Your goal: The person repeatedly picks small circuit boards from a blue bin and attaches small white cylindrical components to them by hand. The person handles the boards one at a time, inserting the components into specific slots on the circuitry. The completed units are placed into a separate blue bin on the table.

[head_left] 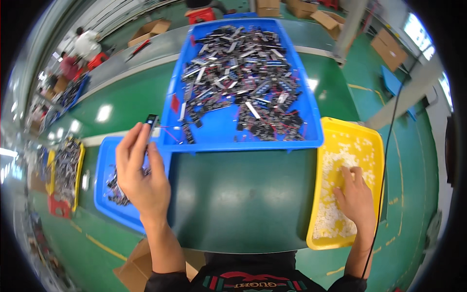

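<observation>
My left hand point(143, 180): thumb and fingers pinched on a small, dark, rectangular electronic part point(152, 119), held up near the left corner of a large, blue, rectangular plastic tray point(219, 124) heaped with dark strip-like parts point(243, 68). My right hand point(358, 199): fingers curled down among tiny white pieces point(331, 221) in a yellow, rectangular plastic tray point(372, 146); cannot tell whether I grasp any. Dark green tabletop point(243, 199) between my hands.
</observation>
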The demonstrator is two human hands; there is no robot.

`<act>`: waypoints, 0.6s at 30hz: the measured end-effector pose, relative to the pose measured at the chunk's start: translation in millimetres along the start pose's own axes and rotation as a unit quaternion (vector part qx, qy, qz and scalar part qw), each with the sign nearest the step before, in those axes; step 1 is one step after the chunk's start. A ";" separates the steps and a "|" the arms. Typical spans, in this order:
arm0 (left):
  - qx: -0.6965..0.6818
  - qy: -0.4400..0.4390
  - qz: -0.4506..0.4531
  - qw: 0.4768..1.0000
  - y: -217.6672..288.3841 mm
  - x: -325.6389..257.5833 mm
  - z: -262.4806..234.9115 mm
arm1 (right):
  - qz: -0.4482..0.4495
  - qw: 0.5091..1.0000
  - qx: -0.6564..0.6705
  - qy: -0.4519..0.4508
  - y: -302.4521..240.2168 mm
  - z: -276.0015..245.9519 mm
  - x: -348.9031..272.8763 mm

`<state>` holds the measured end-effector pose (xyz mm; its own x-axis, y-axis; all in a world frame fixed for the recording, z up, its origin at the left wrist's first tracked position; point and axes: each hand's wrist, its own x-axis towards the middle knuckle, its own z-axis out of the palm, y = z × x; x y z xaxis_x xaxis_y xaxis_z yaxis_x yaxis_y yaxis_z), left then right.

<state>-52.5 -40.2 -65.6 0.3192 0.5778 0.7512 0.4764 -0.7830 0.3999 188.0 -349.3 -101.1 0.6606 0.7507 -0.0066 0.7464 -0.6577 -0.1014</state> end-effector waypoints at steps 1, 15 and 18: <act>0.010 0.012 -0.024 1.000 -7.6 -0.8 -10.8 | 0.003 1.000 0.012 -0.007 1.0 -3.7 -2.5; 0.235 -0.122 -0.165 0.950 -87.1 -54.9 -68.0 | -0.097 0.991 0.051 0.071 5.8 15.1 3.5; 0.226 -0.092 -0.112 0.963 -58.8 -26.5 -52.9 | -0.085 0.992 0.047 0.077 2.8 19.4 3.8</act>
<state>-132.4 -21.7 -81.2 0.2876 0.7844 0.5496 0.8446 -0.4783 0.2408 191.0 -347.0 -120.8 0.5360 0.8269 0.1701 0.8419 -0.5086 -0.1801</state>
